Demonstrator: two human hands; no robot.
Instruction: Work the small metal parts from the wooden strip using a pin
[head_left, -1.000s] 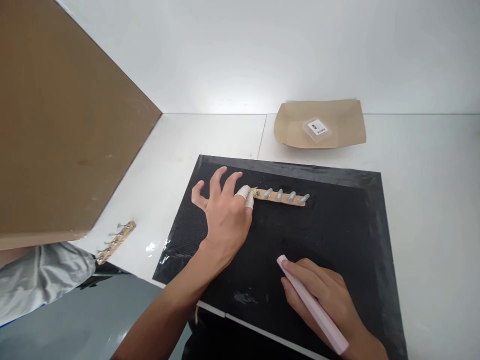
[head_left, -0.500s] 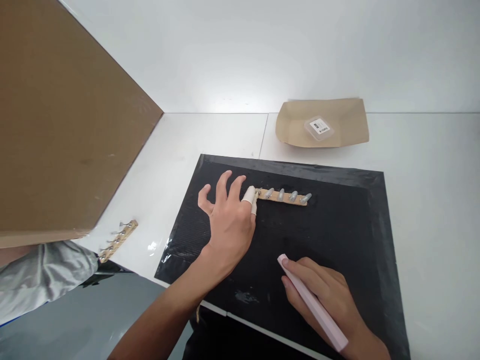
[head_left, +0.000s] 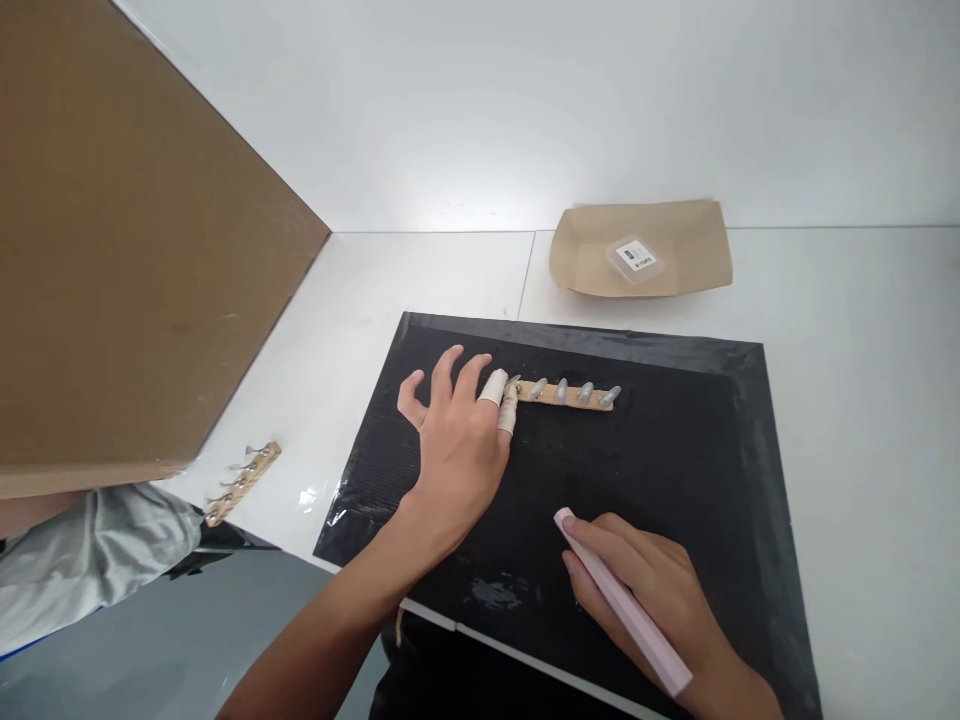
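Moved slightly right since a second ago with the left hand [head_left: 461, 450], pinching, between two white finger covers [head_left: 493, 387], the left end of one wooden strip [head_left: 550, 397] with four grey sleeves [head_left: 562, 391] on one black mat [head_left: 675, 470]. Gripping one pink bar [head_left: 624, 603] in the right hand [head_left: 666, 588]. Showing also, far right, one clear box [head_left: 635, 259] in one tray [head_left: 697, 250].

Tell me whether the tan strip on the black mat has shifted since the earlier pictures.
No, not visibly: the tan strip keeps its place against the right edge of the black mat.
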